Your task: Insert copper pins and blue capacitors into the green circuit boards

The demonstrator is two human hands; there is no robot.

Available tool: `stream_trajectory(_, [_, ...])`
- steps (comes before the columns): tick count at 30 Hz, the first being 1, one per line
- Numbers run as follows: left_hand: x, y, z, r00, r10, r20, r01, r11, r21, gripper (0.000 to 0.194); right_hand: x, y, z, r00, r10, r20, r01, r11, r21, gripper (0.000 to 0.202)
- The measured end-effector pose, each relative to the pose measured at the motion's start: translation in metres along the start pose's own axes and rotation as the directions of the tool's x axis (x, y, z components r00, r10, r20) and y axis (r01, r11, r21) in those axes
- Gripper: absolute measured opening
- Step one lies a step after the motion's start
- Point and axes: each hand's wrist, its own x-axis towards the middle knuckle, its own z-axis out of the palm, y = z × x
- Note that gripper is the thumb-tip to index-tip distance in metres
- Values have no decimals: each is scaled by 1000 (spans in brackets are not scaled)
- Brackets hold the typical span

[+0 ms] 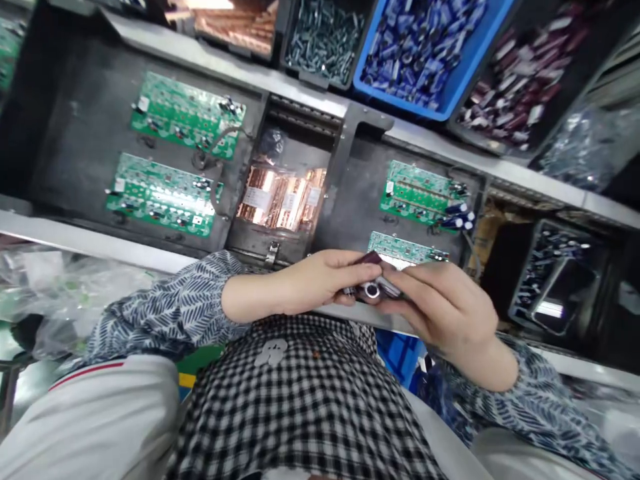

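Both hands meet over the table's front edge, in front of the right-hand tray. My left hand is closed on dark maroon capacitors, one of which shows its round end. From the right, my right hand pinches the same bunch with thumb and fingers. Just behind the hands lies a green circuit board, partly covered by them. Farther back is a second green circuit board with several blue capacitors at its right end.
Two green boards lie in the left tray. Copper-coloured parts sit between the trays. Behind stand a blue bin of blue capacitors and a dark bin of maroon capacitors. A small parts box is at right.
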Motion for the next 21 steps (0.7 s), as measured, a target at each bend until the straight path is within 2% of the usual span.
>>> stream_trajectory(2, [-3, 3, -4, 998, -52, 44, 51, 998, 23, 16, 10, 17, -3, 996, 87, -22, -86, 996, 39, 20])
stream_trajectory(4, [-3, 5, -6, 996, -84, 32, 84, 996, -9, 12, 18, 43, 2, 969, 231, -82, -229, 973, 39, 17])
stream_trajectory(5, [-3, 6, -6, 996, -91, 20, 92, 995, -39, 13, 20, 57, 8, 951, 300, -77, -297, 954, 48, 13])
stream_trajectory(7, [-1, 6, -7, 995, -96, 16, 97, 991, -91, 17, 21, 84, 23, 940, 342, -21, -340, 939, 55, 11])
stream_trajectory(10, [3, 4, -10, 998, -55, 37, 58, 994, -97, 18, 19, 107, 45, 912, 407, 38, -409, 911, 59, 12])
stream_trajectory(13, [4, 1, -13, 998, 32, 59, -33, 999, 6, 18, 18, 111, 53, 890, 448, 80, -452, 891, 44, 8])
stream_trajectory(17, [5, -1, -13, 984, 121, 131, -146, 970, 197, 27, 19, 108, 50, 902, 418, 111, -422, 906, 17, 11])
stream_trajectory(21, [5, -2, -12, 972, 147, 184, -189, 953, 238, 34, 19, 108, 49, 897, 424, 122, -425, 905, -24, 16])
